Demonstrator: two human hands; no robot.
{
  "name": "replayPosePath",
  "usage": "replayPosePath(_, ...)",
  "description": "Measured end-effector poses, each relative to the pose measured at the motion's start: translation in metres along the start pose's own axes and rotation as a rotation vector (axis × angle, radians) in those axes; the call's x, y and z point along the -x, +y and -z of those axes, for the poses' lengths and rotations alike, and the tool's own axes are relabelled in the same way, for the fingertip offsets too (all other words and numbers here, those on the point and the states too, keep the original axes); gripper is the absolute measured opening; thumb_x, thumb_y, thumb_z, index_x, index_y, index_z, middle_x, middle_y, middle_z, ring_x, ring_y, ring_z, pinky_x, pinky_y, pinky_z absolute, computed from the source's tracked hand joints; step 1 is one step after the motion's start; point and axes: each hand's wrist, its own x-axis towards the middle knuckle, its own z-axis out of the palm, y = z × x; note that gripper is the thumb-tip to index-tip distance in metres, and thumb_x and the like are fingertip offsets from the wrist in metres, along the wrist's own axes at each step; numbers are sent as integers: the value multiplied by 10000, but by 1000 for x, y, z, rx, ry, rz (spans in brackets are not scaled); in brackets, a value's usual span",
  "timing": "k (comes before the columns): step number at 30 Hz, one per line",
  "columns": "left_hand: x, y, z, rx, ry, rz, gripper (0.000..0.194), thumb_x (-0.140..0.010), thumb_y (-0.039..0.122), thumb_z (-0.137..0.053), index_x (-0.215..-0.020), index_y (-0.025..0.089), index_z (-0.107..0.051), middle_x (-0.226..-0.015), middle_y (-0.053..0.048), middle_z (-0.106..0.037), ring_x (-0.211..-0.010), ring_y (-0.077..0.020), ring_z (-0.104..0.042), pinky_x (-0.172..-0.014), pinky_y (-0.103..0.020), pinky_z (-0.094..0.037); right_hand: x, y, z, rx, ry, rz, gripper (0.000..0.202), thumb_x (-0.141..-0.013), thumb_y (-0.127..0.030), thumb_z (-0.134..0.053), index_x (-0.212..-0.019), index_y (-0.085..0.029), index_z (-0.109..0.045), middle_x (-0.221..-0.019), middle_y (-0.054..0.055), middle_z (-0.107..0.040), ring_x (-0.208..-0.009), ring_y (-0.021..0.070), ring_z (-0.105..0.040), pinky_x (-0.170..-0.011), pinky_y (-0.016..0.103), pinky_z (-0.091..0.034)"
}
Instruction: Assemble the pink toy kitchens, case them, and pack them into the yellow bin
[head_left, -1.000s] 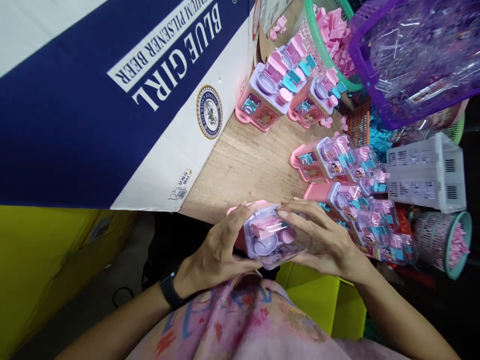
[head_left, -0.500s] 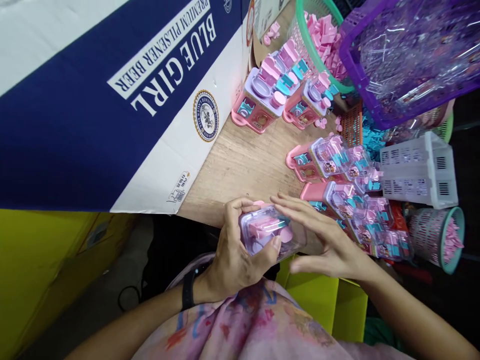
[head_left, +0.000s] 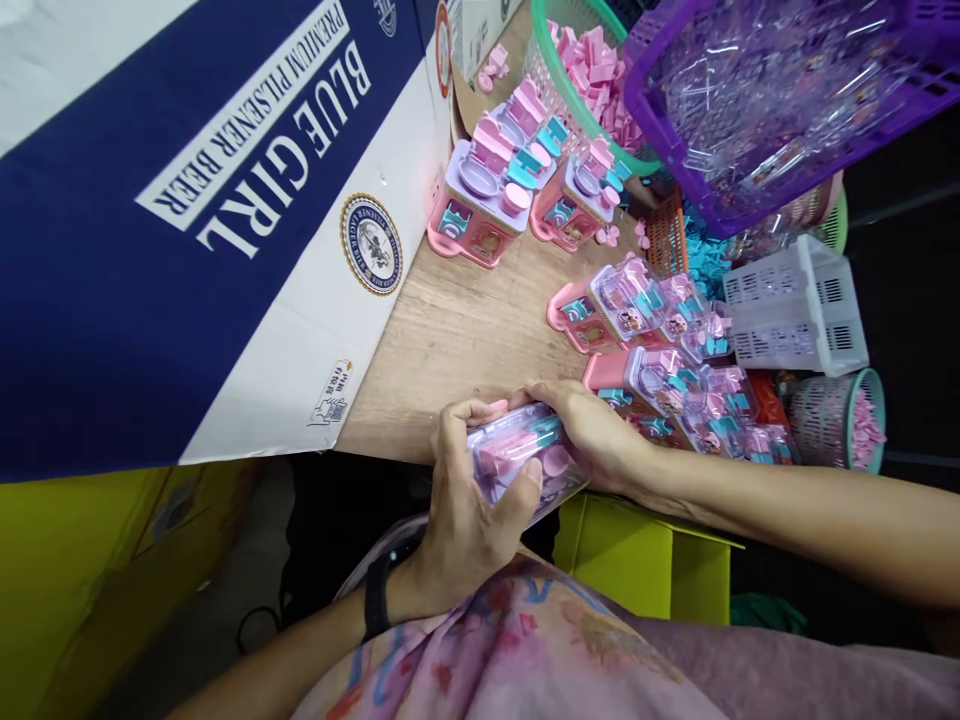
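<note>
A small toy playset (head_left: 517, 455) in pink, lilac and teal, under a clear plastic cover, is held low at the table's front edge. My left hand (head_left: 476, 520) grips its left side, thumb lying over the cover and fingers curled round the far side. Around the right end of the same toy my right hand (head_left: 604, 435) is wrapped, its fingers at the far side; part of the toy is hidden behind it. Just beyond my right hand stand several covered toy playsets (head_left: 679, 395) in rows. Uncovered ones (head_left: 484, 200) are farther back.
A large blue and white carton (head_left: 262, 230) walls off the left. At the back are a green-rimmed basket (head_left: 592, 80) of pink parts and a purple crate (head_left: 720, 180) of clear covers. A white basket (head_left: 787, 310) stands right; a yellow box (head_left: 622, 560) is below the table (head_left: 427, 340).
My right hand has come in from the right and closed on the toy playset; before, its fingers were apart beside it. My left hand keeps its hold. The view has shifted slightly.
</note>
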Motion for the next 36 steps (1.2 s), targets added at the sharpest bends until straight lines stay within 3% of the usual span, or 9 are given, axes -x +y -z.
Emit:
replayPosePath(3, -2, 4, -3, -20, 72, 39, 366, -913, 414, -662, -1181, 215, -512, -1174, -92, -587, -1106, -249, -612, -980, -407, -523, 1, -3, -1, 0, 3, -14, 275, -830, -388, -565, -721, -195, -727, -617, 38, -673, -595, 196, -567, -560, 287, -433)
replayPosePath(14, -3, -2, -8, 146, 82, 30, 260, -946, 388, -648, -1077, 225, -494, -1081, -56, -634, -994, -207, -645, -870, -325, -532, -1, -4, -3, 59, 32, 4, 273, -790, -389, -562, -699, -197, -734, -555, 27, -610, -548, 186, -502, -509, 285, -361)
replayPosePath(21, -3, 1, -14, 175, 129, -5, 362, -891, 356, -714, -1116, 208, -472, -1081, -75, -628, -1008, -215, -662, -900, -354, -558, -1, 8, 1, -10, 30, 108, 291, -796, -362, -549, -765, -159, -755, -759, 64, -740, -682, 198, -617, -635, 289, -456)
replayPosePath(26, -2, 1, -11, 110, 147, 27, 478, -860, 389, -740, -1215, 209, -474, -1135, -93, -648, -1073, -236, -668, -977, -400, -551, -2, 13, 9, 4, -70, 193, 329, -879, -409, -552, -794, -169, -762, -872, 65, -771, -800, 214, -680, -749, 296, -506)
replayPosePath(31, 1, -3, -5, 22, 113, 26, 520, -880, 474, -719, -1263, 211, -487, -1169, -105, -693, -1123, -262, -681, -1034, -427, -528, 3, 10, 18, 323, -17, 435, 446, -1029, -517, -474, -928, -191, -763, -919, 54, -762, -901, 225, -699, -818, 317, -521)
replayPosePath(36, -8, -11, -19, 46, 93, -1, 426, -960, 505, -649, -1241, 232, -483, -1132, -78, -689, -1067, -222, -695, -968, -362, -546, 15, 18, 28, 512, 164, 881, 290, -1078, -401, -483, -1106, -214, -703, -1124, 84, -727, -1116, 228, -672, -993, 378, -519)
